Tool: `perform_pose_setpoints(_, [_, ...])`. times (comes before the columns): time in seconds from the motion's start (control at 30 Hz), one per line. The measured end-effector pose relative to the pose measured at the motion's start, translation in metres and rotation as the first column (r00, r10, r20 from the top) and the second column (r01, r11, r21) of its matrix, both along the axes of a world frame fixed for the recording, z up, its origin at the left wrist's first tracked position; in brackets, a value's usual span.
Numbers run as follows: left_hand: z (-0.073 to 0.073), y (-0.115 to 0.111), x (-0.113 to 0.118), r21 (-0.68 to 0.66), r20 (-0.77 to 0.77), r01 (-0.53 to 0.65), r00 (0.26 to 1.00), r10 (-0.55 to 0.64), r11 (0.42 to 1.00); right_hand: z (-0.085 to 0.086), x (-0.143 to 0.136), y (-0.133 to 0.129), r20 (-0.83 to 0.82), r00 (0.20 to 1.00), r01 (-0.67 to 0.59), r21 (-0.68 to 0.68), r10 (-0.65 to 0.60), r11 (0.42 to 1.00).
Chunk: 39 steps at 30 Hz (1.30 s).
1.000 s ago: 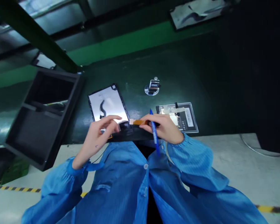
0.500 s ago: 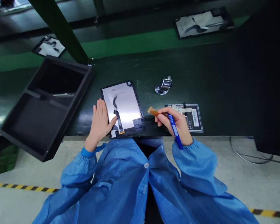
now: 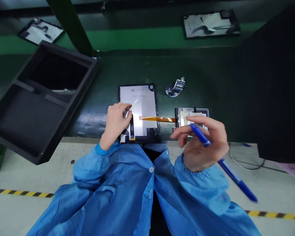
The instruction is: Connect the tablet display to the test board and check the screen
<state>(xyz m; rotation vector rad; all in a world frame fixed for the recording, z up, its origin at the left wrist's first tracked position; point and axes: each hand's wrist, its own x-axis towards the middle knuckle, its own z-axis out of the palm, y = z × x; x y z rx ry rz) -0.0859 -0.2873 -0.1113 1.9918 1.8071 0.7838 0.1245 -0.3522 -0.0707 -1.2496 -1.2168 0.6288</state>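
A display panel lies face down with its silvery back up at the table's front edge. My left hand rests over its left side, with thumb and fingers curled together at the upper end of a black flex cable; the grip itself is partly hidden. An orange ribbon cable reaches from a small circuit board unit across onto the panel's back, its end lying free. Above that unit hovers my right hand, closed around a blue pen that slants down to the right.
A black divided tray sits tilted at the left, overhanging the table edge. Behind the panel stands a shiny metal counter. Further display panels lie on the far ledge, at the left and right. A green post rises behind the tray.
My right hand has let go of the orange ribbon cable and drawn back to the right, pen still held. My left hand went from lying flat to curled at the black flex cable. The panel has straightened.
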Motion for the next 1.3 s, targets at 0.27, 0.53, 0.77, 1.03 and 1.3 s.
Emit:
perform_pose_setpoints(0.27, [-0.009, 0.016, -0.010, -0.146, 0.647, -0.001, 0.756, 0.096, 0.989, -0.038, -0.031, 0.014, -0.139, 0.866, -0.498, -0.321, 0.480, 0.806])
perform_pose_setpoints(0.53, [-0.016, 0.010, -0.009, -0.109, 0.721, -0.052, 0.683, 0.115, 0.993, -0.063, -0.054, 0.022, 0.157, 0.883, -0.392, -0.271, 0.442, 0.879])
perform_pose_setpoints(0.77, [-0.013, 0.010, -0.008, -0.104, 0.708, -0.052, 0.698, 0.110, 0.993, -0.063, -0.056, 0.018, 0.263, 0.843, -0.395, -0.289, 0.469, 0.872])
perform_pose_setpoints(1.03, [-0.016, 0.010, -0.009, -0.091, 0.713, -0.041, 0.695, 0.094, 0.995, -0.064, -0.053, 0.015, 0.237, 0.893, -0.325, -0.249, 0.383, 0.912])
perform_pose_setpoints(1.3, [0.000, 0.008, -0.017, -0.208, 0.751, 0.069, 0.650, 0.115, 0.976, -0.036, 0.021, 0.039, 0.351, 0.885, -0.229, -0.246, 0.307, 0.942])
